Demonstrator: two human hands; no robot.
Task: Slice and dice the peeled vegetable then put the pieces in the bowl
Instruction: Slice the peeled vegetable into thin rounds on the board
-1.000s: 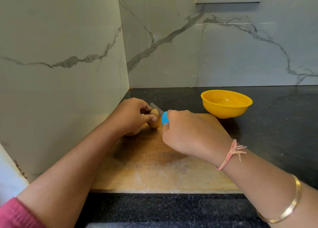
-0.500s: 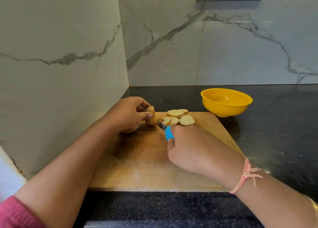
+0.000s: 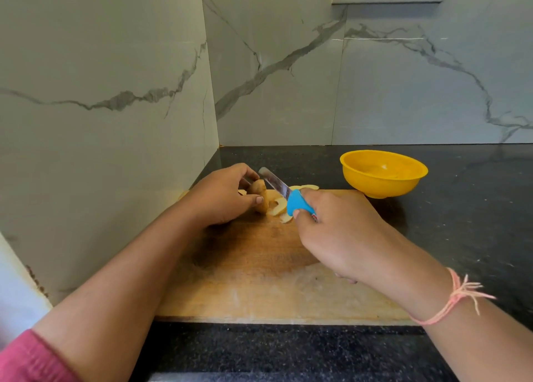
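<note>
1. The vegetable (image 3: 257,187) is a short, rounded stub, tan and matte, with a flat cut face turned toward the right hand.
2. Pale, thin slices (image 3: 277,210) with curved edges lie on the board between the two hands. More of them show just past the right hand's knuckles.
3. The knife (image 3: 284,192) has a narrow, shiny metal blade with a rounded tip and a smooth bright-blue plastic handle.
4. The cutting board (image 3: 259,280) under both hands is a worn rectangle of wood, darker and stained in the middle and scuffed pale toward the near edge.
5. The bowl (image 3: 380,186) is glossy yellow plastic, round with a flared rim. It stands on the speckled black counter (image 3: 467,208) beyond and to the right of the right hand, just off the board's far corner.
6. Grey-veined marble wall (image 3: 288,78) panels rise behind and to the left of the left hand.
7. The left hand (image 3: 222,197) is curled, pinching the stub between thumb and fingertips and holding it on edge on the board.
8. The right hand (image 3: 340,237) is wrapped round the blue handle, knuckles up, with a pink thread bracelet (image 3: 458,295) at the wrist.
9. The blade slants up and away, its tip beside the left fingertips. Whether it touches the stub cannot be told.
</note>
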